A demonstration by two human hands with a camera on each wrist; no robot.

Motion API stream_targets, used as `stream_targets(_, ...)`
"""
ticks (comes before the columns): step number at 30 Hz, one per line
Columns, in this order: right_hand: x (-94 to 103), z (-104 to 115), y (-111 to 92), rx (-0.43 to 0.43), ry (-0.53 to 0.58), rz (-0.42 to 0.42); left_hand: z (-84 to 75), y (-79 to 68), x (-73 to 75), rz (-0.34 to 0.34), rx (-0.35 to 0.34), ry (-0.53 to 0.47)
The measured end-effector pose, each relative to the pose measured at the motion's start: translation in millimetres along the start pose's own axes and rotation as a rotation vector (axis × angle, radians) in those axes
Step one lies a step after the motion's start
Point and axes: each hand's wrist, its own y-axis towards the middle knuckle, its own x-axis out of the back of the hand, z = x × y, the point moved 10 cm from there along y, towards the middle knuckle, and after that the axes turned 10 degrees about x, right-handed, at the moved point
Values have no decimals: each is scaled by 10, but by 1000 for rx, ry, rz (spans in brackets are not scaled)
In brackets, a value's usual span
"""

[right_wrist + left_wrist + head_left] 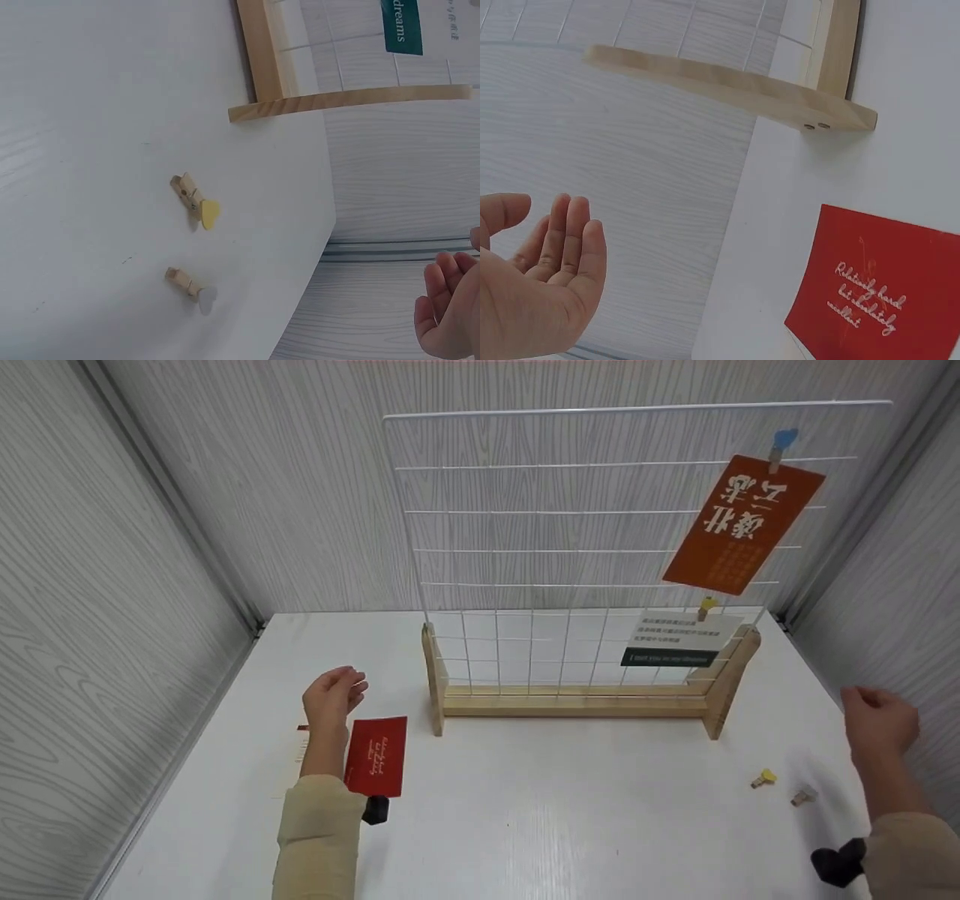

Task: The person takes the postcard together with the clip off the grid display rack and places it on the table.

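My left hand (334, 701) hovers over the table's left side, fingers loosely bent, with nothing in it. Just right of that forearm lies a red card (377, 755) with white script. My right hand (879, 720) is raised at the far right, loosely curled and holding nothing. Below and left of it lie a clothespin with a yellow heart (764, 778) and one with a pale heart (804, 795). On the white wire grid (525, 511) hang an orange card (720, 551), held by a blue-topped clothespin (780, 446), and a white-and-dark-green card (667, 658) under a yellow-topped clothespin (705, 607).
A wooden base (574, 706) with two upright side pieces holds the grid on the white table (555, 810). Partly hidden behind my left forearm is another card (301, 742). Grey wood-grain panels (112, 607) close in the back and both sides.
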Motion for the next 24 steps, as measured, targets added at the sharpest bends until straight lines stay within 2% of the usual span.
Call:
stream_targets(5, -75, 207, 2, 70, 78, 61, 0, 6, -225, 52, -16, -6)
stream_targets(9, -126, 378, -12, 128, 81, 75, 50, 7, -375, 79, -7, 6)
stream_targets(14, -159, 605, -19, 219, 85, 39, 96, -6, -599, 116, -7, 31)
stream_targets(19, -199, 818, -40, 296, 57, 4, 142, -70, -880, 182, 20, 18)
stream_targets(24, -287, 1008, -81, 352, 106, -4, 215, -120, -1117, 207, 54, 35)
